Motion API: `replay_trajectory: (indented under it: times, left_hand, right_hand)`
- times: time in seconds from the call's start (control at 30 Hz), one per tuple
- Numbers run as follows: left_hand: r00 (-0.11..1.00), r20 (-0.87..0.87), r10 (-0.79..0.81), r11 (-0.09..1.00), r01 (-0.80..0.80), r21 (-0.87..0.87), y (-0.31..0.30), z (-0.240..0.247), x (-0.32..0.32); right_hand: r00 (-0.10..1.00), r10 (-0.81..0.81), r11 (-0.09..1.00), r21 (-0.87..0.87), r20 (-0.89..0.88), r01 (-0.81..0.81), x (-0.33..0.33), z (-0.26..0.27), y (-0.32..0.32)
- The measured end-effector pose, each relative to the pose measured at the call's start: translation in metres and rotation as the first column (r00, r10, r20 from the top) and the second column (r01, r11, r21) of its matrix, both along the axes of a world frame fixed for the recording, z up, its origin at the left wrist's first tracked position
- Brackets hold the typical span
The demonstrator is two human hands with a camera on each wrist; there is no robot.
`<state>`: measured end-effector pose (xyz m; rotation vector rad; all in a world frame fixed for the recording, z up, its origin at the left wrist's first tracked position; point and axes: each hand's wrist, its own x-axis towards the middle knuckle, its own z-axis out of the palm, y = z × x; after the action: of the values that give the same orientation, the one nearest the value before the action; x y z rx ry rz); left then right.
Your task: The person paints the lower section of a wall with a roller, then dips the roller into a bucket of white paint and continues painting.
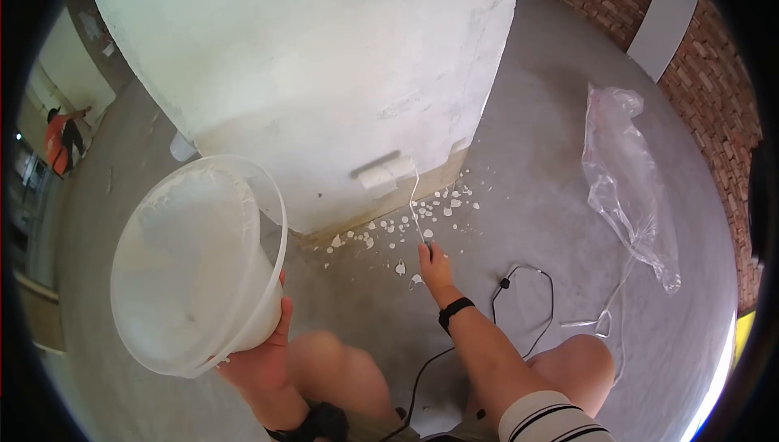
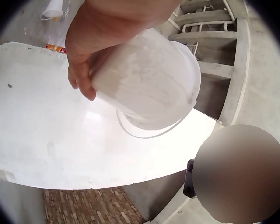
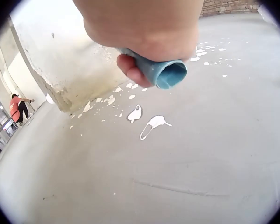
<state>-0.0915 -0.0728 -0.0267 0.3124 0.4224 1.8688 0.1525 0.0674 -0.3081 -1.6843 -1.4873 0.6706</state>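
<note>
My left hand (image 1: 258,361) grips a translucent white bucket (image 1: 264,296) from beneath and the side, its wide rim tilted up. In the left wrist view, fingers of that hand (image 2: 86,70) curl against the bucket wall (image 2: 149,74). My right hand (image 1: 436,267) holds a paint roller's handle; the white roller (image 1: 386,172) touches the low part of a white wall block (image 1: 324,60). The handle's hollow blue end (image 3: 170,74) pokes out under my right hand (image 3: 144,37) in the right wrist view.
White paint drops (image 1: 426,208) dot the grey floor along the wall's base. A black cable (image 1: 552,300) and clear plastic wrap (image 1: 629,174) lie to the right. At the far left, a person in orange (image 1: 58,143) crouches near another wall.
</note>
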Motion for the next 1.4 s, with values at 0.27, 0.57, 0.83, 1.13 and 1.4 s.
replay_trajectory:
  times: [0.27, 0.57, 0.83, 1.13, 1.4]
  left_hand:
    - [1.000, -0.007, 0.016, 1.000, -0.016, -0.026, 0.002, -0.001, 0.002]
    - [1.000, -0.007, 0.007, 0.999, -0.008, -0.039, 0.004, 0.002, 0.006]
    - [0.999, -0.028, 0.024, 0.999, -0.025, -0.032, 0.002, 0.002, 0.006]
    - [0.999, -0.035, 0.030, 0.999, -0.031, -0.035, -0.001, 0.006, 0.005]
    - [1.000, -0.018, 0.000, 1.000, 0.000, 0.000, 0.002, 0.000, 0.006]
  right_hand:
    - [0.858, 0.244, 0.963, 0.214, -0.453, -0.162, -0.003, 0.197, 0.070]
    - [0.958, 0.083, 0.996, 0.064, -0.274, -0.068, -0.015, 0.125, 0.072]
    - [0.989, 0.054, 0.995, -0.076, -0.139, -0.065, -0.006, 0.026, 0.036]
    - [0.984, 0.135, 0.928, -0.364, 0.114, -0.085, 0.030, -0.018, -0.002]
    - [0.999, -0.010, 0.999, -0.051, 0.046, 0.012, 0.019, 0.017, 0.009]
